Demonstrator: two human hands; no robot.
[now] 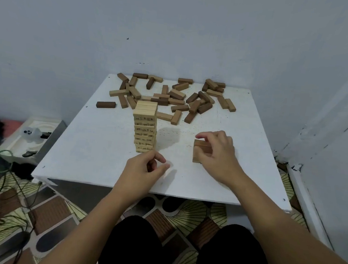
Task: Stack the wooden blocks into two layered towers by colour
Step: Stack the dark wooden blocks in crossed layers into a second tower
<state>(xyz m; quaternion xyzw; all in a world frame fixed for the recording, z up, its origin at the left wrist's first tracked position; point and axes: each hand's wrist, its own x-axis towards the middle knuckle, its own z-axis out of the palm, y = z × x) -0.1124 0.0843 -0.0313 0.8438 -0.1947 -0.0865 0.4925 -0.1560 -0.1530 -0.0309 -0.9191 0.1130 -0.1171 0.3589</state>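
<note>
I am seated, my legs in black trousers [187,253] at the bottom of the view, above a patterned floor mat [50,211] in brown, cream and dark shapes. Both my bare forearms reach forward over the near edge of a low white table [102,167].

My left hand [144,167] hovers over the near middle of the table, just in front of the light tower. Its fingers are loosely curled, thumb close to the fingertips; I cannot tell whether it pinches anything.

My right hand [215,154] is to the right, a little farther in. Its fingers and thumb curl around a short stack of dark brown blocks [198,150], thumb on the near side and fingers over the top and far side. This dark stack stands on the table, only a few layers high.

The tall tower of light blocks [145,127] stands left of centre, upright, many layers high, with small dark numbers printed on its facing block ends. It stands well apart from the dark stack.

Beyond both, along the far edge of the table, lies a loose scatter of blocks [172,96], light and dark mixed, lying at all angles, some overlapping.

To the left of the table, on the floor, are a white moulded tray [18,143] and some green cord [0,158]. A plain pale wall [178,27] rises behind.
</note>
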